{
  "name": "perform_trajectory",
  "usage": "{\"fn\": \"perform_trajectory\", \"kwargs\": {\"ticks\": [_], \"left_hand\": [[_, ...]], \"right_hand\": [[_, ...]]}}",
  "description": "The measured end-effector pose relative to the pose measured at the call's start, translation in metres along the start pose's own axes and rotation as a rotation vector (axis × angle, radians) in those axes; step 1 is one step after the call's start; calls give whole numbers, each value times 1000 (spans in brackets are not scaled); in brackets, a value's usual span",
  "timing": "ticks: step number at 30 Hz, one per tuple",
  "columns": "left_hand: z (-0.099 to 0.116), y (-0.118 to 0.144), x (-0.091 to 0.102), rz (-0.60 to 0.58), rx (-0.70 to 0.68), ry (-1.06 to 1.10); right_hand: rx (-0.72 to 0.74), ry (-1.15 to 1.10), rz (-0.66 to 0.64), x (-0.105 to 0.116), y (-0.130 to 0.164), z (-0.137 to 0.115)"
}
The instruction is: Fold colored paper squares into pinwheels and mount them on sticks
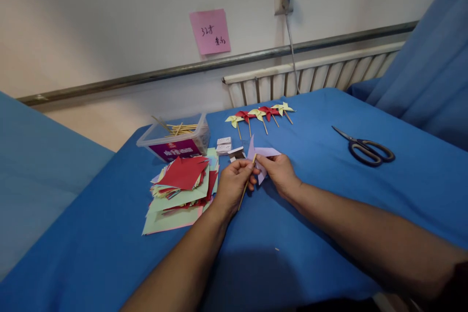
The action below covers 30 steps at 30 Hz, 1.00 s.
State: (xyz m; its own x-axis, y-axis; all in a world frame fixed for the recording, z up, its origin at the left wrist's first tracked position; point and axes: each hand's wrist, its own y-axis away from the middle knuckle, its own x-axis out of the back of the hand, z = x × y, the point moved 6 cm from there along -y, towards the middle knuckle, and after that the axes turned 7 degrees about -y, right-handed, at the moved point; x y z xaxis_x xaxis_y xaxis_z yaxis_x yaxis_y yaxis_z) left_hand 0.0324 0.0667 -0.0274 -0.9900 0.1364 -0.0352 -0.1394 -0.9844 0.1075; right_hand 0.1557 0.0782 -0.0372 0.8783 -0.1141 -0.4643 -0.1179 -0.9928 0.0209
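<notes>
Near the middle of the blue table, my left hand point(234, 183) is closed around a thin wooden stick point(243, 197), which slants down toward me. My right hand point(281, 171) pinches a lilac paper pinwheel point(266, 151) from its right side. The stick's upper end lies against the pinwheel's centre, between my two hands. Whether a pin joins them is hidden by my fingers. Just behind my left hand is a small opened box point(237, 153), partly covered by it.
Several finished pinwheels point(258, 114) lie in a row at the back. On the left are stacked coloured papers point(183, 175) and a clear plastic tub point(204, 129) of sticks. Small white boxes point(224, 146) stand beside them. Black-handled scissors point(365, 148) lie at right.
</notes>
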Motion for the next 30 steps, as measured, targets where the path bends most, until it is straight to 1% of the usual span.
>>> {"fn": "perform_trajectory", "kwargs": {"ticks": [4,8,11,17,26,30], "left_hand": [[1,1,2,1,12,19],[1,2,3,11,21,51],[1,3,4,18,32,72],[1,7,0,-1,67,118],[5,13,-3,-29,96,194],[4,14,-4,-35,100,203]], "right_hand": [[-22,-72,-57,-3,2,-1],[-47,-132,-140,-6,1,0],[-33,-131,-131,-5,0,-1],[40,1,-103,-3,0,-4],[212,229,-107,-1,2,-18],[246,236,-98,-1,4,-21]]}}
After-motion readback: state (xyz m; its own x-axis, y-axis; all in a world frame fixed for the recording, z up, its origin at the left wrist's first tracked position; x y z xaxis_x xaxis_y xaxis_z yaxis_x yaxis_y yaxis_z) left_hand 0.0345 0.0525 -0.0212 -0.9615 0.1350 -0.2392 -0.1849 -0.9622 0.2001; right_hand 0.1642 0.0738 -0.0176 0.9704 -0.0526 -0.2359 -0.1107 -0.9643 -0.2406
